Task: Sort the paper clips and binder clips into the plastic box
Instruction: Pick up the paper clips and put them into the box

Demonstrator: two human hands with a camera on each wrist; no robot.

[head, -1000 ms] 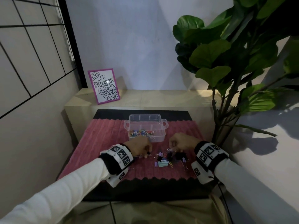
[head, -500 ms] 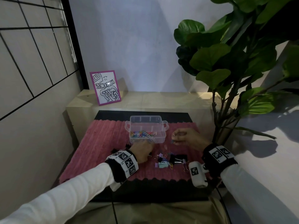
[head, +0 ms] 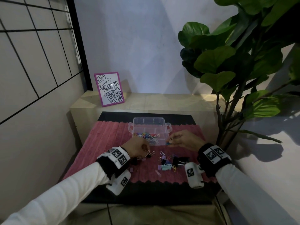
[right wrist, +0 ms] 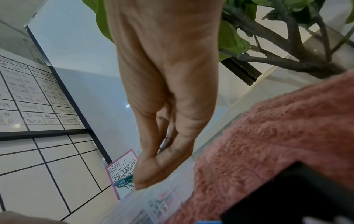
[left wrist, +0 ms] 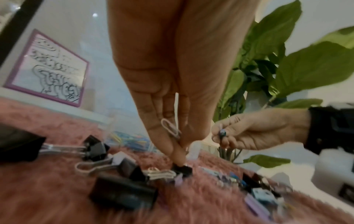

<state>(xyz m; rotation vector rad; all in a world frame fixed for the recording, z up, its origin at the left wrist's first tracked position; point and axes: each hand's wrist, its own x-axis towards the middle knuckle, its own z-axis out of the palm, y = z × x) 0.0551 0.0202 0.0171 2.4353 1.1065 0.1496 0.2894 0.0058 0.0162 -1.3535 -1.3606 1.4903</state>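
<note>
Left hand (left wrist: pixel 162 84) fingers pinched on pale paper clips (left wrist: pixel 173 121), just in front of plastic box (head: pixel 150 127). Right hand (head: pixel 183 140) fingers pinched on teal paper clip (right wrist: pixel 123 181), beside box's right front corner.

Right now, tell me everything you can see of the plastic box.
The plastic box is clear, rectangular and lidless, with a looped handle at each short end and inner dividers. It stands upright on the pink mat. Coloured paper clips lie in its near part; the far compartments look empty. The right hand hovers at its near right corner.
</note>
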